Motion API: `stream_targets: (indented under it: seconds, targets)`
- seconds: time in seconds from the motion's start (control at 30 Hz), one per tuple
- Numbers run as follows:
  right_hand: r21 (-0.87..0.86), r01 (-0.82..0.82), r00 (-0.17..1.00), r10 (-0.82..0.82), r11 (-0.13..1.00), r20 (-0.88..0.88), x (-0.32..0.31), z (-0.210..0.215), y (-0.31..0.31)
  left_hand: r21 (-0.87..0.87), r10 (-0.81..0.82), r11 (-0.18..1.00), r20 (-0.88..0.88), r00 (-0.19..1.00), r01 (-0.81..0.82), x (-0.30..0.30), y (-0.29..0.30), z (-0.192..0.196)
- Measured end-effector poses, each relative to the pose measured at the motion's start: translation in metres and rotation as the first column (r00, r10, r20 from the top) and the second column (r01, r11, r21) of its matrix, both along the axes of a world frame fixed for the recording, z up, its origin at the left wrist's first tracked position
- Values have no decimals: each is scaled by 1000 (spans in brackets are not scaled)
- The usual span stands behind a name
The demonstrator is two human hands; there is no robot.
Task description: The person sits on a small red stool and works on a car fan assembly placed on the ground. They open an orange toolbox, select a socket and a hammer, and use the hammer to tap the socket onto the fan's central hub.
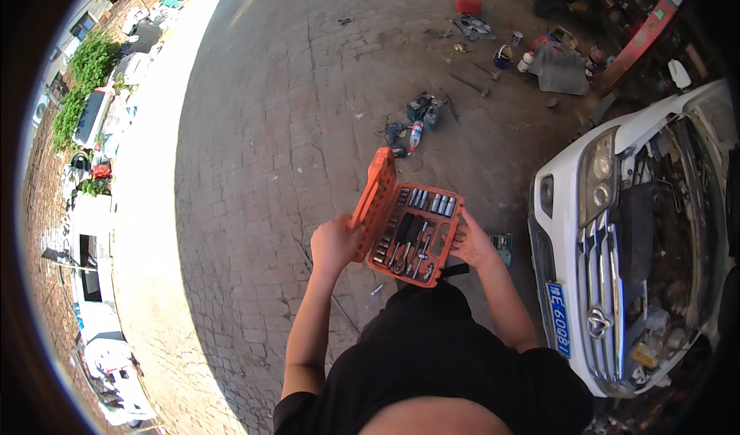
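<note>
An orange socket set case (pixel 375 192) is held open in front of my body. My left hand (pixel 335 244) grips the raised lid at its left edge. On the other side, my right hand (pixel 472 240) is wrapped round the right edge of the base, some of its fingers hidden by the case. Rows of silver sockets (pixel 442 204) fill the far part of the base. Nearer me lie a black-handled driver (pixel 404 228) and a ratchet wrench (pixel 400 264) in their moulded slots.
A white car front (pixel 574 273) with its engine bay exposed stands at the right. Ahead on the paving are a plastic bottle (pixel 416 136), a cordless drill (pixel 395 133) and a dark toolbox (pixel 423 108). A second tool case (pixel 501 248) lies beyond my right hand. A red container (pixel 467 3) is farther off.
</note>
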State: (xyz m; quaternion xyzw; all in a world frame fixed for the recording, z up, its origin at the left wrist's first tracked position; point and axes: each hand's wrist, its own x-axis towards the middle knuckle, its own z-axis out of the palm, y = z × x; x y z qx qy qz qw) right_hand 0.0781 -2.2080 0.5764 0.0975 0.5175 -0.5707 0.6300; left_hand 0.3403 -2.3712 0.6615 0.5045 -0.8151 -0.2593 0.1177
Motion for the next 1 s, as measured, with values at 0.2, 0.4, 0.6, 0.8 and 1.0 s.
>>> stream_targets:
  seconds: [0.2,0.4,0.6,0.8,1.0]
  targets:
    - [-44,-31,999,33,999,41,-63,-8,-228,-54,37,998,51,998,-34,-62,-212,-9]
    - [-68,-73,997,73,995,-10,-119,5,-446,14,148,989,71,986,-149,-119,-408,15]
    - [-25,15,1000,-15,1000,-13,-187,-17,-654,-33,36,999,104,994,-32,-205,-626,-7]
    - [-101,237,971,-235,966,37,-274,-41,-830,-125,-180,973,128,975,196,-339,-839,-16]
    - [-102,435,899,-438,895,-10,-390,-8,-953,-84,-392,911,119,912,403,-498,-1008,-7]
